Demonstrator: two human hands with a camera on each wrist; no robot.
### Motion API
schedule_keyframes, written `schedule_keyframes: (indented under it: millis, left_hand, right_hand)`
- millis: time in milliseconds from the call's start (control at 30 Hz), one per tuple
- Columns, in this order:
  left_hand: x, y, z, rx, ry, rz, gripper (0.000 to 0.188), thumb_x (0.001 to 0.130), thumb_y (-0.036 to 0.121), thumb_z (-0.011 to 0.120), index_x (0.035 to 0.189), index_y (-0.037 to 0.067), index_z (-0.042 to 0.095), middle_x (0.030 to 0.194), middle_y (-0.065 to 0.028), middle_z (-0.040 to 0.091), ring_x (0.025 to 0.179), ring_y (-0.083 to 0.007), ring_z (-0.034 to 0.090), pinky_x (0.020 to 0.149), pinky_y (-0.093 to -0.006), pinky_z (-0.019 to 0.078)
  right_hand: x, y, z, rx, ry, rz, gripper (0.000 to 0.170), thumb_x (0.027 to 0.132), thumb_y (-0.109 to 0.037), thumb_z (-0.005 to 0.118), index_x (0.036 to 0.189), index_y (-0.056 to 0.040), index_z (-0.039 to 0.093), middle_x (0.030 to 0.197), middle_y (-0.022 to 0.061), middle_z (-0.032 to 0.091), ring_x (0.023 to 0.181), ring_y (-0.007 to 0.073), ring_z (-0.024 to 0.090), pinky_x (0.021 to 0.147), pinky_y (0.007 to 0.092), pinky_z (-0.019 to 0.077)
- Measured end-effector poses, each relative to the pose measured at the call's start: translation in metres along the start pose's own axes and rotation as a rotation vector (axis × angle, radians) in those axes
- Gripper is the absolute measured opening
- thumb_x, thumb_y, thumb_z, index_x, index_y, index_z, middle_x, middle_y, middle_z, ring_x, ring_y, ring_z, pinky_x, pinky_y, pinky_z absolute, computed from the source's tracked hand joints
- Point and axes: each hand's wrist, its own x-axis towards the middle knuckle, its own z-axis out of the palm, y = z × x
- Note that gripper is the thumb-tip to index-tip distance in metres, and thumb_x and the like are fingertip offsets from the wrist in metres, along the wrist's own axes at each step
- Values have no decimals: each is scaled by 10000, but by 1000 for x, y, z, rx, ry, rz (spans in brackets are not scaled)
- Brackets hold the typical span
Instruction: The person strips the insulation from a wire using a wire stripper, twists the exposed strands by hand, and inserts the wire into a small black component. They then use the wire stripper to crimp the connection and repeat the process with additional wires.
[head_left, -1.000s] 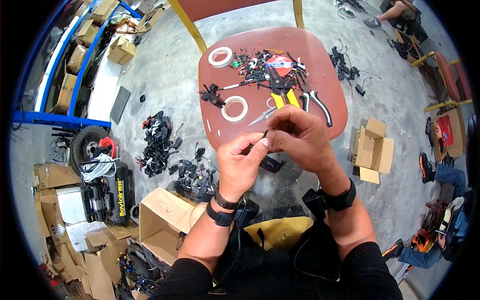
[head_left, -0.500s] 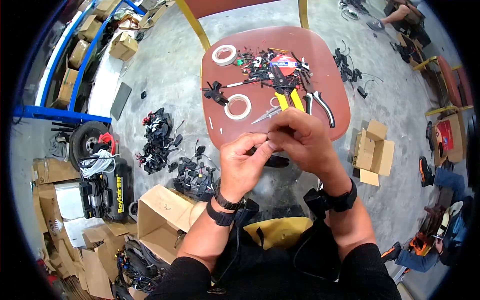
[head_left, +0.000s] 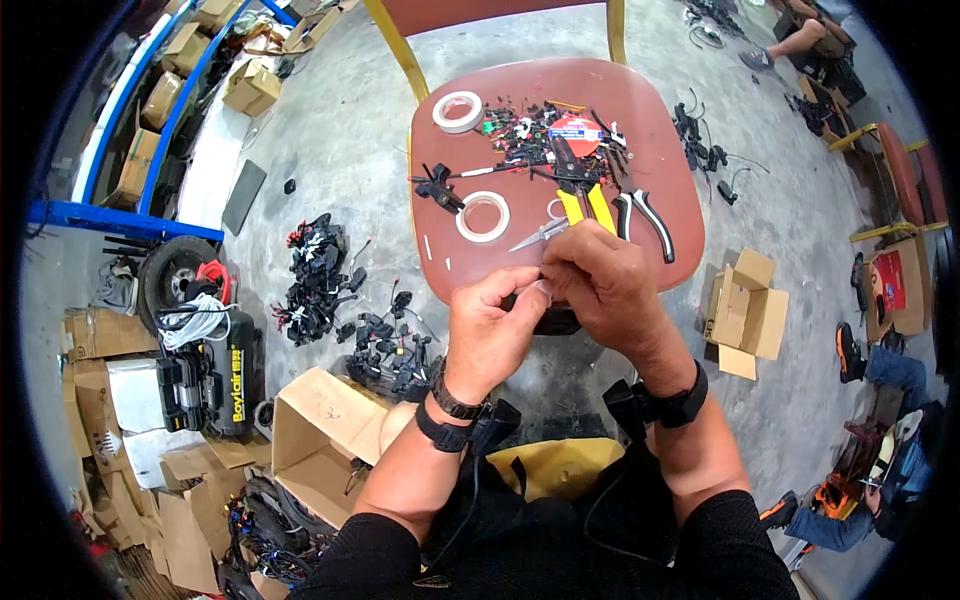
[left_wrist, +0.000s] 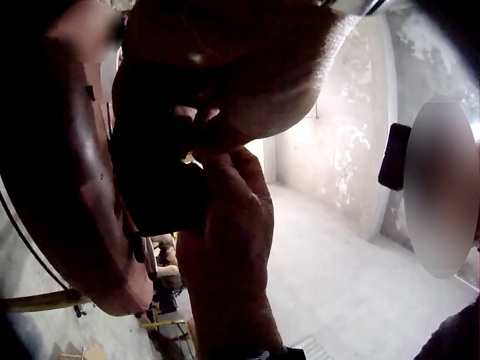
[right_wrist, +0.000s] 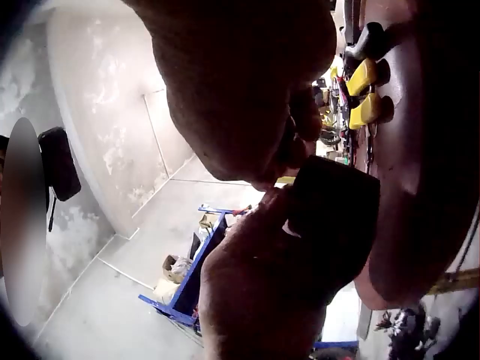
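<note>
Above the near edge of the red chair seat (head_left: pixel 450 275), my left hand (head_left: pixel 490 335) and right hand (head_left: pixel 610 285) meet at the fingertips. Both pinch a thin dark piece, like a short wire, mostly hidden by the fingers. Under them shows a black boxy part (head_left: pixel 558 322), a dark block (right_wrist: pixel 337 214) in the right wrist view. I cannot tell how it joins the pinched piece. Just beyond the right hand lie yellow-handled pliers (head_left: pixel 588 205), scissors (head_left: pixel 538 235) and black-and-white-handled cutters (head_left: pixel 648 222).
On the seat are two tape rolls (head_left: pixel 483 217), a black clip-like part (head_left: pixel 437 188) and a heap of small connectors (head_left: pixel 520 135) with a red disc (head_left: pixel 575 135). Piles of black parts (head_left: pixel 315 280) lie on the floor at left. Open cartons (head_left: pixel 745 305) stand either side.
The head view has shifted slightly, so the chair sits further right and lower. Both hands keep together, and the dark piece between the fingertips is more covered. The black part underneath has shifted.
</note>
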Motion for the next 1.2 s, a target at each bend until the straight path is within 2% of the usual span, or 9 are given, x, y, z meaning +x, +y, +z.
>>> schedule_keyframes:
  millis: [200, 400, 600, 800, 900, 967, 1000, 1100, 1200]
  left_hand:
    - [3, 0, -5, -44, -19, -43, 176, 924, 35, 670, 1072, -51, 712, 904, -53, 722, 819, -106, 659, 757, -237, 528]
    - [4, 1, -8, -78, -129, 36, 141, 929, 20, 657, 1041, -52, 702, 950, -65, 713, 867, -119, 642, 779, -254, 519]
    - [11, -1, -7, 6, -206, 206, 108, 884, 38, 692, 975, -18, 703, 890, -90, 691, 859, -185, 630, 768, -301, 500]
    - [12, 3, -3, -70, -143, 139, 95, 835, 2, 721, 928, -8, 702, 848, -100, 682, 826, -208, 637, 745, -321, 503]
    - [17, 5, -4, 36, -143, 325, 104, 804, -16, 732, 898, -10, 688, 833, -105, 679, 795, -235, 644, 741, -336, 507]
    - [18, 1, -5, 53, -149, 376, 139, 804, -31, 735, 939, -16, 705, 890, -109, 696, 863, -229, 658, 799, -323, 513]
    - [19, 0, -5, 61, -152, 401, 158, 804, -39, 737, 959, -19, 713, 918, -112, 704, 897, -226, 666, 828, -316, 517]
    - [23, 3, 0, 52, -95, 472, 111, 783, -40, 724, 878, -8, 677, 831, -112, 680, 790, -279, 648, 767, -358, 509]
    - [24, 3, -1, 27, -105, 444, 136, 770, -38, 738, 889, -3, 682, 831, -110, 679, 804, -284, 652, 798, -361, 512]
  right_hand:
    - [1, -3, -12, 692, 96, 489, 102, 961, -99, 644, 1005, -10, 664, 802, -14, 632, 720, 53, 603, 589, 228, 499]
    - [3, 2, -17, 756, -112, 663, 121, 963, -115, 640, 980, 1, 668, 794, -8, 631, 681, 46, 577, 586, 208, 488]
    - [4, 0, -26, 669, -234, 660, 115, 930, -112, 659, 938, 2, 669, 786, -14, 630, 681, 45, 566, 587, 204, 459]
    - [6, -3, -26, 694, -217, 658, 102, 909, -112, 677, 925, -11, 675, 799, -22, 631, 695, 43, 563, 582, 209, 440]
    - [6, 0, -26, 675, -215, 656, 95, 904, -105, 682, 917, -11, 671, 803, -21, 637, 716, 43, 573, 603, 212, 454]
    - [7, 1, -27, 647, -229, 658, 93, 902, -102, 684, 914, -11, 668, 805, -22, 638, 727, 46, 579, 620, 214, 466]
    - [7, 1, -28, 634, -235, 659, 92, 902, -100, 685, 913, -11, 666, 806, -22, 639, 733, 47, 582, 629, 215, 472]
    - [12, -7, -29, 711, -237, 690, 88, 890, -87, 696, 926, -15, 660, 822, -22, 638, 748, 50, 590, 658, 213, 482]
    - [15, -4, -26, 767, -241, 665, 123, 878, -68, 705, 977, -18, 651, 842, -25, 627, 757, 50, 593, 675, 210, 484]
